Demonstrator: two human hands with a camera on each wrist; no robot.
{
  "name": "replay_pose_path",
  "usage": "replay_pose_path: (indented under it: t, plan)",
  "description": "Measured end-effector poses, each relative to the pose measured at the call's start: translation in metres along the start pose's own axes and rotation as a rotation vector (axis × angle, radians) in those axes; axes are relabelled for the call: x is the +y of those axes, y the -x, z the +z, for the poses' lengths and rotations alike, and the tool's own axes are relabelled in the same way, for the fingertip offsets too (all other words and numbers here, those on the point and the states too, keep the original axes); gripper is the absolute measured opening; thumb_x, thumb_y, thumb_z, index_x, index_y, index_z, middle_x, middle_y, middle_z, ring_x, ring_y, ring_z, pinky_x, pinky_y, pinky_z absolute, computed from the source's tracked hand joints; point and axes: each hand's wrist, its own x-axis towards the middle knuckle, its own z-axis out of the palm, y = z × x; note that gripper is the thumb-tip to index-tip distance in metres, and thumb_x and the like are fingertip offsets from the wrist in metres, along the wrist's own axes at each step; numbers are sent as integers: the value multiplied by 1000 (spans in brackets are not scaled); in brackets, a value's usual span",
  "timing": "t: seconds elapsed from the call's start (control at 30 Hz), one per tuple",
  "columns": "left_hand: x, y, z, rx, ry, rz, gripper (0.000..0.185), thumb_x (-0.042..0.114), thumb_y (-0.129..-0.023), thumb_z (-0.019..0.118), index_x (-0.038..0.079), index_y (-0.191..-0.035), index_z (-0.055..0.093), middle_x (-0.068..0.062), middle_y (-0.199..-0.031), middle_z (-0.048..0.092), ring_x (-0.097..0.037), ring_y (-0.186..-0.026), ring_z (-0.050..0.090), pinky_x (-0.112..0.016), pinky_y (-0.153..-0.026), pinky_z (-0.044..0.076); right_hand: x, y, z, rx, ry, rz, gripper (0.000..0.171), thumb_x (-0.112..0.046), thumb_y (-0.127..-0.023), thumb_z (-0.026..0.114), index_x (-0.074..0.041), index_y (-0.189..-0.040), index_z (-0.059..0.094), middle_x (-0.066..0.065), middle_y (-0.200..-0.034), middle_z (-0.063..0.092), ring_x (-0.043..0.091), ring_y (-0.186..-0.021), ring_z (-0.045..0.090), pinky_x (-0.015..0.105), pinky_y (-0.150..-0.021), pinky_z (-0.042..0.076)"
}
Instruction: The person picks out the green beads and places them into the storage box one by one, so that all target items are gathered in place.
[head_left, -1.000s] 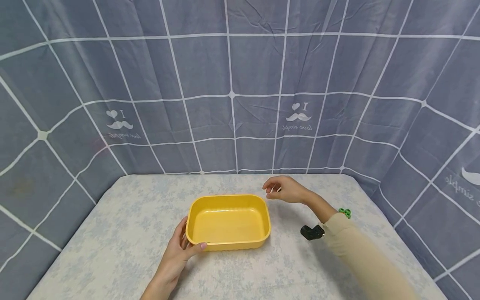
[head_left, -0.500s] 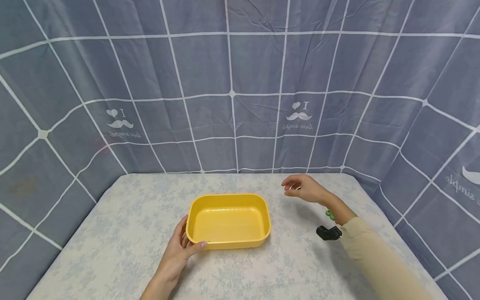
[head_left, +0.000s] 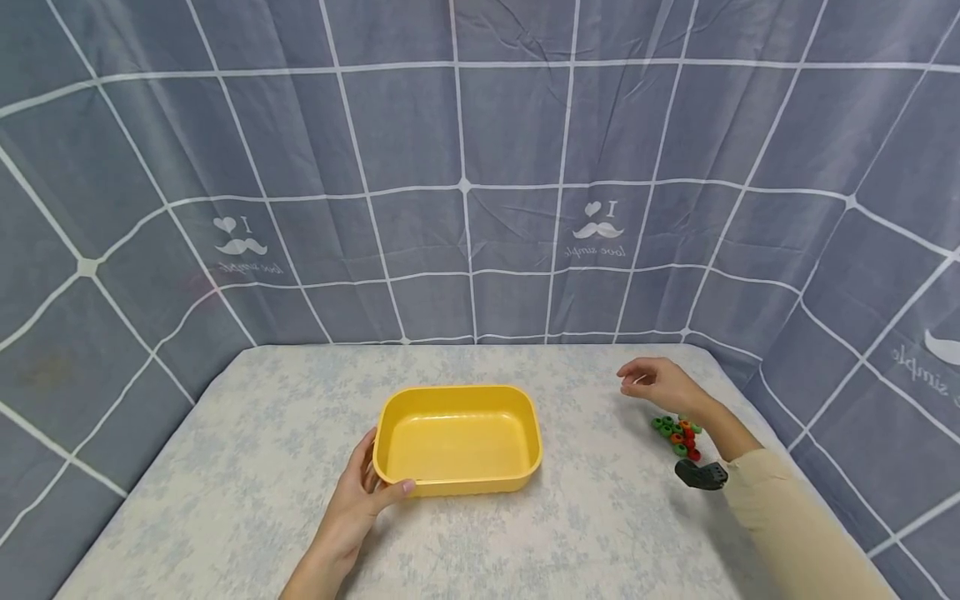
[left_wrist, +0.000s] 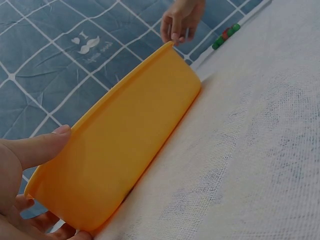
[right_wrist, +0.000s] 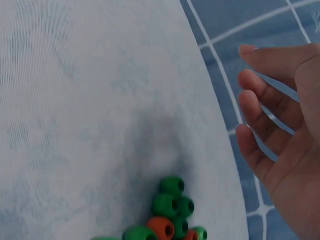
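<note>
Beads [head_left: 677,434] at your tray's [head_left: 457,440] three o'clock may scatter under your empty, slack-fingered right hand [head_left: 660,383] while your left hand [head_left: 360,500] grips the rim.

Yellow tray [head_left: 457,479], green and red beads [head_left: 677,433], grey-blue checked cloth [head_left: 465,125].

A pale tablecloth [head_left: 247,483] with a faint blue floral print covers the table top and fills most of the lower part of the head view; in the wrist views its weave shows as a fine, gauze-like texture. Behind and to both sides hangs a grey-blue curtain [head_left: 405,142] crossed by a grid of white lines, lightly creased. Printed on it are white moustache motifs [head_left: 597,233] with a small heart, the letter I and the words "love simple" beneath; one sits left of centre, one right of centre, and part of another at the far right edge.
</note>
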Motion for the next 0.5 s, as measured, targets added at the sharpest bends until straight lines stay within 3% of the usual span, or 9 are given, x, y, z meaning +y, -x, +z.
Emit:
replay_pose_path:
  t: [0.3,0.5]
  plan:
    - [1,0,0,1,-2,-3,112,13,-89,84,14,-167,5,-13,-171,8,-34,-156,13,-51,-124,21,28,21,-17,74,24,132,37,-19,-103,68,6,-130,65,12,-111,68,31,-104,64,44,-86,57]
    - [1,0,1,-4,-3,0,111,13,-89,84,14,-167,5,-13,-171,8,-34,-156,14,-48,-123,22,49,38,-25,152,39,174,36,-16,-102,68,10,-128,64,18,-112,69,29,-99,64,37,-79,57]
